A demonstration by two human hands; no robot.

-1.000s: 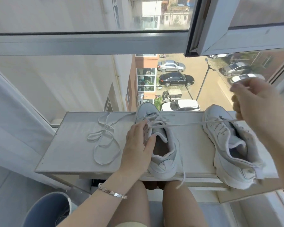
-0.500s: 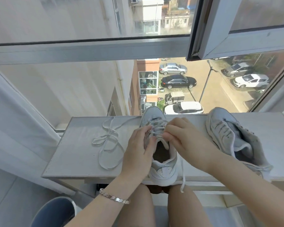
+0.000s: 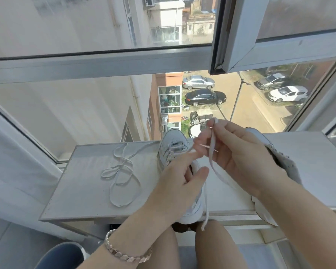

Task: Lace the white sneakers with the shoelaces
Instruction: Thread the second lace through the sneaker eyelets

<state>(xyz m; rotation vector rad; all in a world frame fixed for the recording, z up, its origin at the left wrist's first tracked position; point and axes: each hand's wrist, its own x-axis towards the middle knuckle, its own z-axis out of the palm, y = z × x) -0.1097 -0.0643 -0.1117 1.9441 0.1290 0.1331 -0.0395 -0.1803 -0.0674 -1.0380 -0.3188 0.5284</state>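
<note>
Two hands busy over the middle sneaker (image 3: 173,140) on the window ledge (image 3: 81,191).
Above that sneaker the right hand (image 3: 239,156) pinches a shoelace (image 3: 211,150) near its tip, and the lace trails down past the heel. The left hand (image 3: 179,177) lies over the sneaker's opening, forefinger stretched out. To the sneaker's left lies a loose shoelace (image 3: 120,171); to its right, a second sneaker (image 3: 283,162).

left sneaker (image 3: 173,144) and right sneaker (image 3: 283,162) white, greyish in shade; held lace (image 3: 211,148) and loose lace (image 3: 122,171) white; ledge (image 3: 85,181) pale grey; bracelet (image 3: 124,256) rose-silver; bin (image 3: 62,255) dark blue; outside, black car (image 3: 205,97), silver car (image 3: 198,82), white car (image 3: 287,94).
</note>
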